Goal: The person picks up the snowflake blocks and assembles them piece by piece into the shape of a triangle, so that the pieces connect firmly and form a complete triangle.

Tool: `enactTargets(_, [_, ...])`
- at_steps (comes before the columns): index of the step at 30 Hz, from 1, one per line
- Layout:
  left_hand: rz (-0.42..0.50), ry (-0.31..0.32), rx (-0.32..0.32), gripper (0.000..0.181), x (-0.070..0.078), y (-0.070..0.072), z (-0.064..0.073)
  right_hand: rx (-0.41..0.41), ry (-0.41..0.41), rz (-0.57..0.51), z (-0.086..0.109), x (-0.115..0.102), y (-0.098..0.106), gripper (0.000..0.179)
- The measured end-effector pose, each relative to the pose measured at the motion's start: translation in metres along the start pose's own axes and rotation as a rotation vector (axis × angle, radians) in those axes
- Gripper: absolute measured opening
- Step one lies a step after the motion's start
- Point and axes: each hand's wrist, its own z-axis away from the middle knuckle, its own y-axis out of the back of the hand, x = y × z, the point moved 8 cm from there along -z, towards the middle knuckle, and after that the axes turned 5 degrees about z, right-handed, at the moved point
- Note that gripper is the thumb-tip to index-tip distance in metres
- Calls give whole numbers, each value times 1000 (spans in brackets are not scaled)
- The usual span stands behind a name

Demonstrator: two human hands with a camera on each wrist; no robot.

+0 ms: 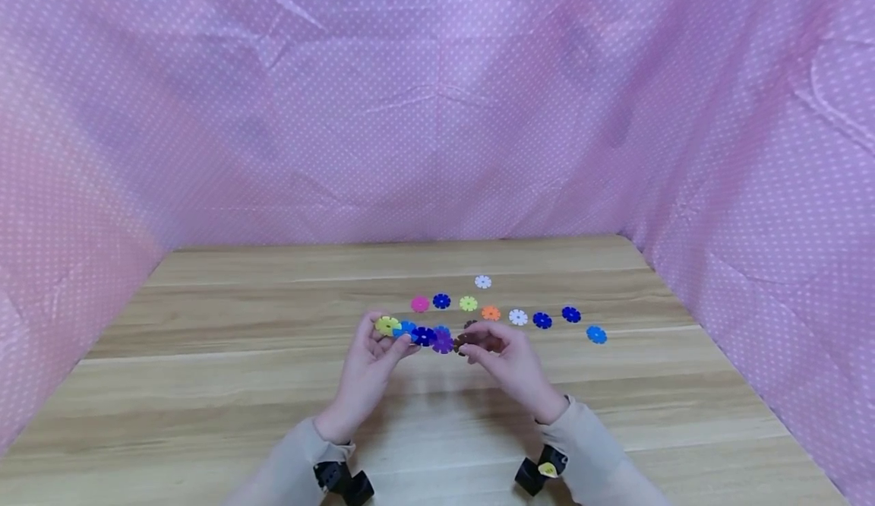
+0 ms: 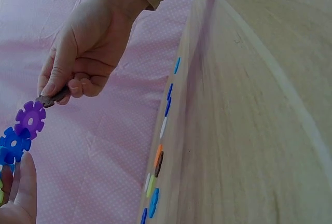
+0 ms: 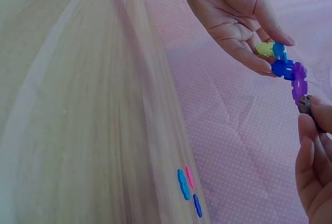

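A short chain of interlocking flower-shaped plastic discs stretches between the hands, above the table. My left hand (image 1: pixel 369 365) holds its left end, around a yellow disc (image 1: pixel 386 326), a light blue disc (image 3: pixel 280 51) and a dark blue disc (image 1: pixel 424 336). A purple disc (image 1: pixel 442 340) follows the dark blue one. At the chain's right end, my right hand (image 1: pixel 509 362) pinches a brown disc (image 2: pixel 46 100) between thumb and fingers. The brown disc meets the purple disc's edge; whether their slots are fully joined I cannot tell. Fingers partly hide the brown disc.
Loose discs lie spread on the wooden table (image 1: pixel 239 384) beyond the hands: a pink disc (image 1: pixel 420 305), an orange disc (image 1: pixel 491 313), a white disc (image 1: pixel 518 317), a blue disc (image 1: pixel 597 335) and several others. A pink dotted cloth (image 1: pixel 437 149) surrounds the table's back and sides.
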Motion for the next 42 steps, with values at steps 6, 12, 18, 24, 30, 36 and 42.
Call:
enactTargets(6, [-6, 5, 22, 31, -2, 2, -1, 24, 43, -47, -1, -5, 5, 21])
enactTargets(12, [-147, 25, 50, 30, -3, 5, 0, 73, 109, 5, 1, -11, 11, 19])
enactTargets(18, [-162, 62, 48, 32, -4, 5, -1, 144, 167, 59, 1, -15, 17, 16])
enactTargets(24, [-185, 103, 29, 34, -7, 5, -1, 202, 224, 77, 4, -18, 21, 14])
enactTargets(30, [-200, 112, 26, 34, -6, 3, -1, 249, 324, 73, 8, -23, 22, 13])
enactTargets(36, [-199, 113, 44, 32, -6, 0, 0, 242, 323, 0, 7, -20, 21, 11])
enactTargets(42, [-201, 120, 43, 31, -9, -1, 0, 239, 276, -12, 8, -17, 22, 10])
